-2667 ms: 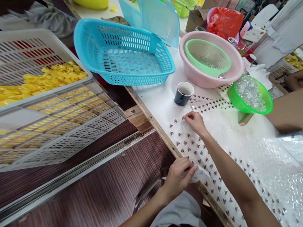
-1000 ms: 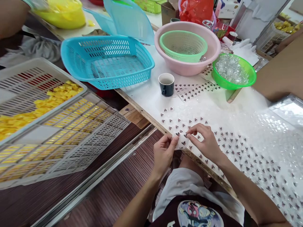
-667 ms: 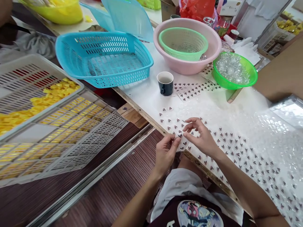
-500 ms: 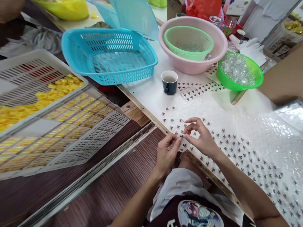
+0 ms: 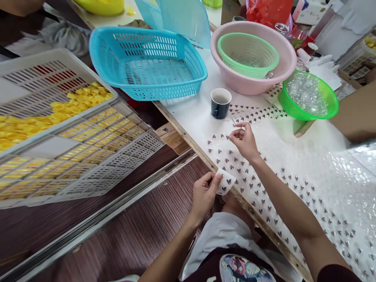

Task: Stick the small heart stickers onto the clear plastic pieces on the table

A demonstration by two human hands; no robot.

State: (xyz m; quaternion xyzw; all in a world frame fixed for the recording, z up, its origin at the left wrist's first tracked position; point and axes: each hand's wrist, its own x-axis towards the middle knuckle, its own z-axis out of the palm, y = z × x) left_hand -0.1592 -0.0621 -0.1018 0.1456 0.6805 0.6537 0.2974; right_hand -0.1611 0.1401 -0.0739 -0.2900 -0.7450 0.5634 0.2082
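1. Mug [image 5: 220, 109]: dark, white-lined, on white-surfaced table [image 5: 189, 114].
2. Sheet [image 5: 225, 185]: white, flexible, dark-printed; personward of mug, gripped by left hand's [image 5: 204, 196] fingers.
3. Right hand [image 5: 246, 144]: fingers pinched closed beside small dark motif [image 5: 227, 137], near mug; grip unclear.

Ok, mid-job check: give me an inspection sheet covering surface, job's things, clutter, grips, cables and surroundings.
Surface: white worktop with a wooden edge, rows of small dark motifs across it.
Job's things: white sheet bearing dark motifs, held at the table edge.
Clutter: mug, blue basket, pink basin, green bowl containing clear pieces.
Grips: left grip pinches the sheet; right grip is above the worktop, its hold unclear.
Cables: nothing seen.
Surroundings: crate of yellow pieces, left; another person's arm, upper left.
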